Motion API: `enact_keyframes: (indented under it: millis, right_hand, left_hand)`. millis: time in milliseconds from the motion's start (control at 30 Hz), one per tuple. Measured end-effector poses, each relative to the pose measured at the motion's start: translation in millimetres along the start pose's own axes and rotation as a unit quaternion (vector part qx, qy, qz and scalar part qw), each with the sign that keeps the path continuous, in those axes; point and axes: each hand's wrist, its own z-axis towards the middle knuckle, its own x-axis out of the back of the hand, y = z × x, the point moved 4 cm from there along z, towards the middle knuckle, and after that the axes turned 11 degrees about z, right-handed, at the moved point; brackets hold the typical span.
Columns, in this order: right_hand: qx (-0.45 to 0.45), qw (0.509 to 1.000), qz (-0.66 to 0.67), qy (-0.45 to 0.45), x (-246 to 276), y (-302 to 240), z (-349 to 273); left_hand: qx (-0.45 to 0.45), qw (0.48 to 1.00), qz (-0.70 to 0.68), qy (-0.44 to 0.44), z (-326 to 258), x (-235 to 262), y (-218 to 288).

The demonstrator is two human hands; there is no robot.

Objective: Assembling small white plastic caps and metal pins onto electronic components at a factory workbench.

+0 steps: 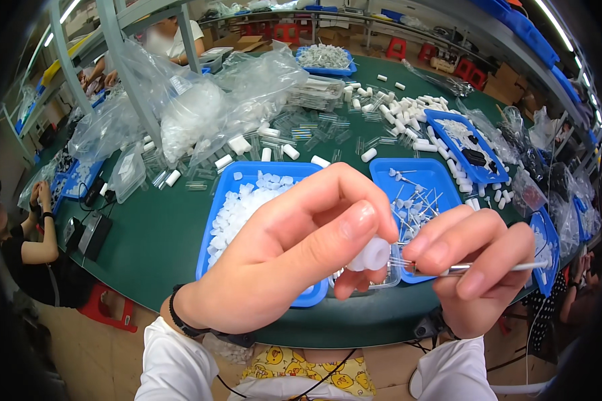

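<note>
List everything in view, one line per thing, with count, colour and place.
white cap: one, white, pinched in left hand
thin rod: one, silvery-white, held in right hand
blue trays: several, blue, across the table
small white pieces: many, white, in the near-left tray
pin parts: many, clear-white, in the middle tray
plastic bags: several, clear, far left
table: one, green
left hand: one, centre
right hand: one, lower right

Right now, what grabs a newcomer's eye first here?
Front and centre, the left hand pinches a small white ribbed plastic cap while the right hand holds a thin metal-tipped rod against it. Just behind them on the green table sits a blue plastic tray of white caps, with crumpled clear plastic bags heaped beyond.
</note>
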Motion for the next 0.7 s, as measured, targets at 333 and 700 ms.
enact_keyframes:
  millis: [333, 700]
  right_hand:
    - [-0.007, 0.998, -0.043, 0.048, -2, -7, -2]
    - [0.092, 0.982, -0.167, 0.007, -11, -10, -4]
  left_hand:
    - [-0.006, 1.0, 0.009, -0.006, 0, 1, 1]
    - [0.016, 1.0, -0.021, -0.012, 3, -3, -4]
